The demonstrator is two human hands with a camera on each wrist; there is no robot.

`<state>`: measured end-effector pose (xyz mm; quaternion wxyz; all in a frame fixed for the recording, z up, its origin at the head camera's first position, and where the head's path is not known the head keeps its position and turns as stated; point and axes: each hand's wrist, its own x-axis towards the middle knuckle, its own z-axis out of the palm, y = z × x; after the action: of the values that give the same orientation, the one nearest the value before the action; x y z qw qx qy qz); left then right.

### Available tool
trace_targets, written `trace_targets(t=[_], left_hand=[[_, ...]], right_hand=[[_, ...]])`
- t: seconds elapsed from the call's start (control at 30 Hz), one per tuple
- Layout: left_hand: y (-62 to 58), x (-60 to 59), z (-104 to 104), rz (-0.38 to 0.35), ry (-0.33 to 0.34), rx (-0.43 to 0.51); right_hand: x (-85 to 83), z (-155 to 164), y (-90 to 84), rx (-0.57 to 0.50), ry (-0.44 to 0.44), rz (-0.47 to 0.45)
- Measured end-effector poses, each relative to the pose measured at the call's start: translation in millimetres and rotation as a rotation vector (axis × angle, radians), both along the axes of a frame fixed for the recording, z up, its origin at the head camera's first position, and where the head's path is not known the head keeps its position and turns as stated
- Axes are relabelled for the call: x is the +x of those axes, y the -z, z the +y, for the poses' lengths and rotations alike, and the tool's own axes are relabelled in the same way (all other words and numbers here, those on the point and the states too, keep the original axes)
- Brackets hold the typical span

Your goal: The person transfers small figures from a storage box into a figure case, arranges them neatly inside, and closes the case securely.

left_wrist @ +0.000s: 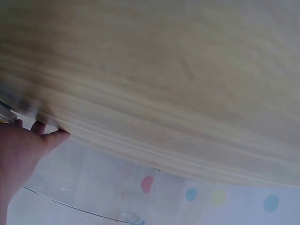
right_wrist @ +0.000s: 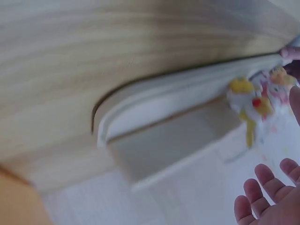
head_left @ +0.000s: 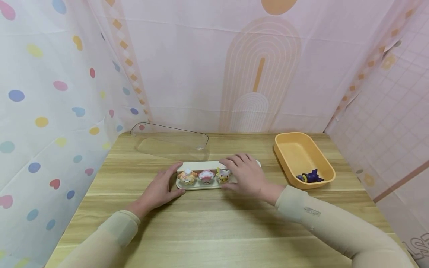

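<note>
Wooden table (head_left: 201,230), white tray (head_left: 197,166) in left grip (head_left: 162,188)

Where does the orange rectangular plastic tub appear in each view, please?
Head: the orange rectangular plastic tub is right of centre, slightly below mid-height.
Left wrist: not in this picture.
Right wrist: bottom left corner; only part of the tub shows.
Shared landmark: the light wood-grain table, in all three.

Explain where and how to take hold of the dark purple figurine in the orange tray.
Pinch its middle from above, I'd judge: the dark purple figurine lies crosswise in the near end of the orange tray, whose raised walls would hinder a sideways approach.
</note>
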<state>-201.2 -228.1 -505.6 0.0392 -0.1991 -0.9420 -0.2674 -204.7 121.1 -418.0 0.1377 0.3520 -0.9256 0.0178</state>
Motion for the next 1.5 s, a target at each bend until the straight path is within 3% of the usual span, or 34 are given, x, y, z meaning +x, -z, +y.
trace_targets(t=[0.3,0.5,0.63,0.73,0.9,1.1,1.27,1.5], left_hand=[[-1.0,-1.3,-1.3,-0.007,-0.004,-0.005],[-2.2,-0.2,-7.9,-0.001,-0.023,-0.001],[-1.5,0.9,-11.3,0.001,-0.03,-0.004],[-0.8,1.3,-12.8,0.004,-0.028,-0.006],[-0.4,1.4,-14.1,0.005,-0.025,-0.001],[-0.5,2.5,-16.2,0.007,-0.028,-0.005],[-1.5,6.1,-15.8,0.014,-0.026,0.007],[-2.2,10.6,-14.4,0.004,-0.034,0.009]], right_hand=[[4.9,73.6,-51.8,-0.083,0.076,0.093],[-1.9,132.5,-79.8,-0.146,0.204,0.167],[-3.5,165.3,-92.9,-0.132,0.324,0.104],[-5.6,186.3,-97.7,-0.087,0.397,-0.039],[-12.4,211.9,-92.6,0.004,0.429,-0.305],[-27.0,221.3,-69.2,0.121,0.446,-0.549],[-36.7,219.8,-52.2,0.219,0.462,-0.607],[-40.9,216.1,-39.7,0.29,0.397,-0.574]])
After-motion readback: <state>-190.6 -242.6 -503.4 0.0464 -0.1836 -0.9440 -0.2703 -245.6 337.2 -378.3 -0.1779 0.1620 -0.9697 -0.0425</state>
